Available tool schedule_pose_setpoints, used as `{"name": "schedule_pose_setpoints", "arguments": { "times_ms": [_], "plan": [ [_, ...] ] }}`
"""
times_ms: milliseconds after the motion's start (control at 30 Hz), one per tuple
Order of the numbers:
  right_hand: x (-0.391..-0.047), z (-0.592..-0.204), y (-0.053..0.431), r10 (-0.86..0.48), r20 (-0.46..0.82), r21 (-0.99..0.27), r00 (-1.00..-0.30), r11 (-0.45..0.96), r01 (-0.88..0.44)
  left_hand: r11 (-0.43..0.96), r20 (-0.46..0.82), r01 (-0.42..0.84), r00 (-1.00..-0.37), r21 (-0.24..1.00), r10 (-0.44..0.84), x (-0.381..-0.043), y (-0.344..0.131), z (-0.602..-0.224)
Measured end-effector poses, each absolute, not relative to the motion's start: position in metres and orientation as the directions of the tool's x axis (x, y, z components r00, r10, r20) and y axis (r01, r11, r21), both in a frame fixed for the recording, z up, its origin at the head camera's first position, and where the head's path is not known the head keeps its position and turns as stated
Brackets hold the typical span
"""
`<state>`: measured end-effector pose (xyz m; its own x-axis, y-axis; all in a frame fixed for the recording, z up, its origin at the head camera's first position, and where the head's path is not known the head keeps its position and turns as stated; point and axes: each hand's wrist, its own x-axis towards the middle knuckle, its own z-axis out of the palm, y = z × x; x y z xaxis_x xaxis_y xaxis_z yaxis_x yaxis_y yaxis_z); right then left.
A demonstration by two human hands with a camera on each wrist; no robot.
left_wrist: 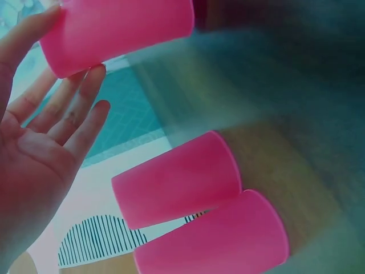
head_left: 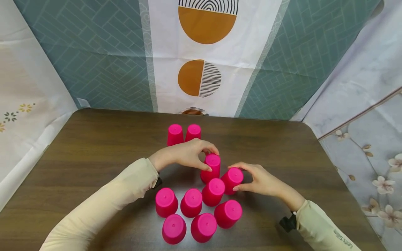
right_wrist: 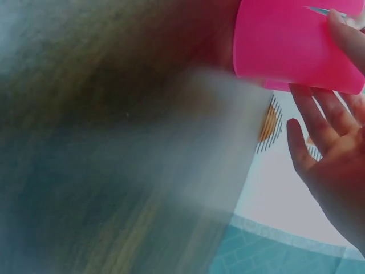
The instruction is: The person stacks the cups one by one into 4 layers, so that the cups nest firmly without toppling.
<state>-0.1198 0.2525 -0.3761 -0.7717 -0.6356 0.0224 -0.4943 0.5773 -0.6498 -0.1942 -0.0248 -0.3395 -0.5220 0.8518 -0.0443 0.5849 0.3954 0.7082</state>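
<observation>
In the head view my left hand grips an upside-down pink cup near its top, thumb on the near side and fingers on the far side. The left wrist view shows that held cup between thumb and fingers. To its right, my right hand holds another inverted pink cup, with the thumb in front and fingers behind. The same cup fills the top right of the right wrist view. A third pink cup stands just in front of both held cups.
Several more inverted pink cups, such as a front one and a left one, stand at the near middle of the brown table. Two cups stand side by side behind my left hand, the left one fully visible. A patterned curtain hangs behind.
</observation>
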Motion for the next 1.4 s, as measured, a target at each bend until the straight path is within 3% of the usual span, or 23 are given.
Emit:
{"name": "schedule_pose_setpoints", "arguments": {
  "times_ms": [200, 467, 833, 1233, 1400],
  "plan": [
    [-0.120, -0.373, 0.251, -0.608, -0.005, -0.676, -0.794, 0.587, -0.445, 0.375, 0.004, 0.611, -0.527, 0.697, 0.850, -0.211, -0.016, -0.334],
    [-0.118, -0.374, 0.250, -0.608, 0.019, -0.684, -0.794, 0.571, -0.453, 0.426, 0.035, 0.685, -0.549, 0.591, 0.835, -0.234, -0.003, -0.319],
    [-0.120, -0.378, 0.254, -0.624, 0.064, -0.688, -0.779, 0.538, -0.487, 0.553, -0.052, 0.673, -0.611, 0.491, 0.790, -0.259, 0.006, -0.312],
    [-0.120, -0.380, 0.255, -0.614, 0.061, -0.655, -0.787, 0.569, -0.496, 0.673, -0.130, 0.621, -0.689, 0.401, 0.713, -0.270, 0.005, -0.319],
    [-0.119, -0.380, 0.254, -0.609, 0.059, -0.651, -0.791, 0.578, -0.493, 0.680, -0.126, 0.624, -0.695, 0.385, 0.708, -0.270, 0.008, -0.322]
  ]
}}
